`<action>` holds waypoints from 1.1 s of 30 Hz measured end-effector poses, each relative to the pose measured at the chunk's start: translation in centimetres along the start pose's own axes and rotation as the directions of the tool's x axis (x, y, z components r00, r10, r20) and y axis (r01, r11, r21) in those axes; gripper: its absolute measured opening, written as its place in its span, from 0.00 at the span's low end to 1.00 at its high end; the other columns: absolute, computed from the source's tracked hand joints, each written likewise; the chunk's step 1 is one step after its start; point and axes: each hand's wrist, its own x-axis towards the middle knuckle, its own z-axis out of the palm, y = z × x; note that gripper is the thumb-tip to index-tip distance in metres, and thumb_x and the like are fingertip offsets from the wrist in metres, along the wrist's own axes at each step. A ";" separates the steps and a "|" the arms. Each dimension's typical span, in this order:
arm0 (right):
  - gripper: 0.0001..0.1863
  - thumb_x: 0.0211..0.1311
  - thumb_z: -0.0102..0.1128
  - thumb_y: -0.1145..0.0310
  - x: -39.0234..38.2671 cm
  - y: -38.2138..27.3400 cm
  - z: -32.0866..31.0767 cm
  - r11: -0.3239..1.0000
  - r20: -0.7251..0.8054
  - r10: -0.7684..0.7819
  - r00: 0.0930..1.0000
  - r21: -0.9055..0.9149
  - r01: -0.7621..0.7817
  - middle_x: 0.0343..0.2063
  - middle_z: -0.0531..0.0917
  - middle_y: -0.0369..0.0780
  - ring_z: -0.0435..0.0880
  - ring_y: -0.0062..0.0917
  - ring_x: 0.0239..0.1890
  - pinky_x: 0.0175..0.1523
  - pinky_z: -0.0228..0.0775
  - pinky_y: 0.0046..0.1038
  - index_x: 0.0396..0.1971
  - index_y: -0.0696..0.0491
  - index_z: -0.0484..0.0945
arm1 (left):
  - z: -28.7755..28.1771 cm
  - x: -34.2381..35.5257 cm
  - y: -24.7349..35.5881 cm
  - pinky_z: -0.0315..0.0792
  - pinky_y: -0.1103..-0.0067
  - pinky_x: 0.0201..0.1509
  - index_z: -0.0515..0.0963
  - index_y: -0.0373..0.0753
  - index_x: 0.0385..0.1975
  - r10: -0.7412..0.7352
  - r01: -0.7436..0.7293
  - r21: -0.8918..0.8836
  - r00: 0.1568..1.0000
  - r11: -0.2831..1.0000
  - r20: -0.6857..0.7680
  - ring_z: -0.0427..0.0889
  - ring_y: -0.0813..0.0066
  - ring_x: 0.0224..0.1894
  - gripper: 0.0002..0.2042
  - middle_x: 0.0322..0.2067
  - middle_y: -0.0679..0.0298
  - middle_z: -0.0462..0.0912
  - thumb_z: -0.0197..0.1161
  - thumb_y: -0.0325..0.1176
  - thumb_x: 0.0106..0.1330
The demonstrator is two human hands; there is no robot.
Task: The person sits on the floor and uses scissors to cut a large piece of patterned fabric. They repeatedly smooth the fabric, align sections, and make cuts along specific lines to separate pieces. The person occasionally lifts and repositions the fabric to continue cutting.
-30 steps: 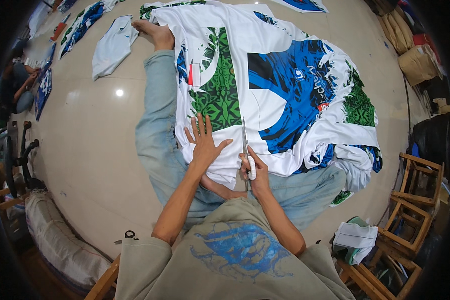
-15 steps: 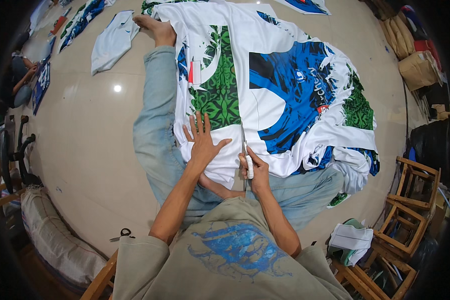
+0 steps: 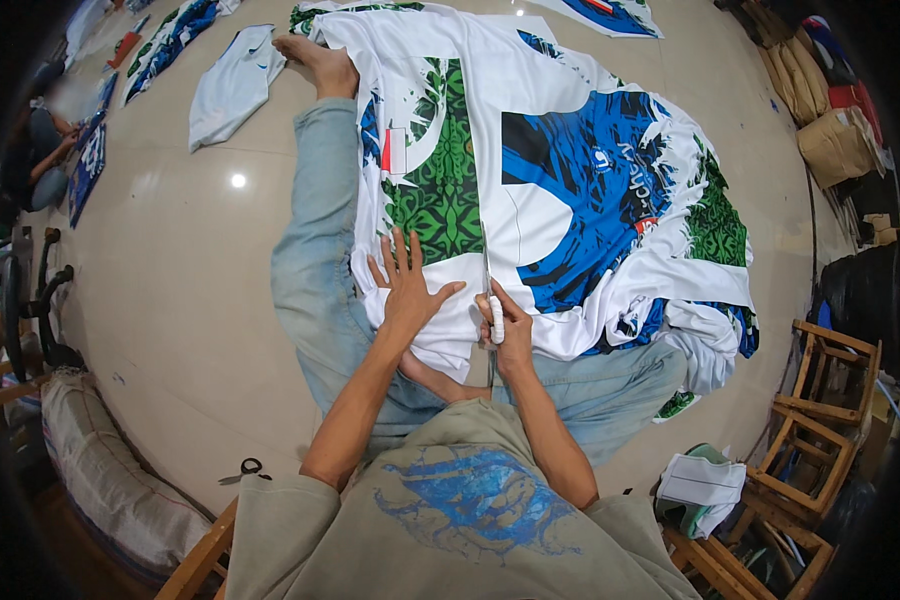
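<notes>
A large white printed fabric (image 3: 515, 75) lies over the floor and my legs, with a green patterned panel (image 3: 450, 170) and a blue panel (image 3: 570, 150) on it. My left hand (image 3: 410, 295) rests flat on its white part, fingers spread and their tips at the green panel's lower edge. In my right hand (image 3: 511, 330) are scissors (image 3: 496, 315) with white-wrapped handles. Their blades point away from me, at the cut edge between the green and blue panels. How far the blades are apart is hard to make out.
A second pair of scissors (image 3: 245, 471) lies on the floor at left. Wooden frames (image 3: 815, 460) and a paper bag (image 3: 838, 142) stand at right. A stuffed sack (image 3: 110, 470) lies at lower left. Cut fabric pieces (image 3: 232, 85) and another person (image 3: 45, 160) are at far left.
The scissors and my right hand have shifted very slightly left. My left hand stays flat on the fabric. The whole view has moved a little.
</notes>
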 end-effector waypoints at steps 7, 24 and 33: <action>0.27 0.60 0.61 0.77 0.3 0.5 -0.4 0.999 0.021 -0.039 0.999 -0.017 0.039 0.35 0.83 0.36 0.73 0.13 0.16 0.18 0.63 0.17 0.62 0.55 0.71 | -0.5 0.0 0.4 0.24 0.41 0.68 0.41 0.30 0.72 -0.019 0.018 0.059 1.000 0.998 0.025 0.28 0.36 0.73 0.59 0.72 0.39 0.33 0.61 0.70 0.53; 0.28 0.59 0.63 0.77 2.4 -0.4 0.5 0.999 0.023 -0.030 0.999 0.033 0.030 0.31 0.81 0.34 0.71 0.12 0.16 0.19 0.61 0.15 0.61 0.53 0.72 | 0.1 0.0 0.0 0.25 0.40 0.68 0.41 0.32 0.72 0.012 -0.013 -0.041 0.999 0.999 -0.031 0.27 0.38 0.74 0.60 0.73 0.42 0.32 0.64 0.68 0.52; 0.26 0.59 0.65 0.75 3.8 -2.0 1.8 0.999 -0.009 -0.049 0.999 -0.015 0.049 0.28 0.81 0.33 0.71 0.12 0.16 0.20 0.59 0.16 0.59 0.53 0.75 | -0.2 0.0 0.1 0.25 0.40 0.68 0.41 0.30 0.72 -0.005 0.005 0.012 1.000 1.000 0.004 0.28 0.36 0.73 0.60 0.72 0.39 0.34 0.61 0.71 0.52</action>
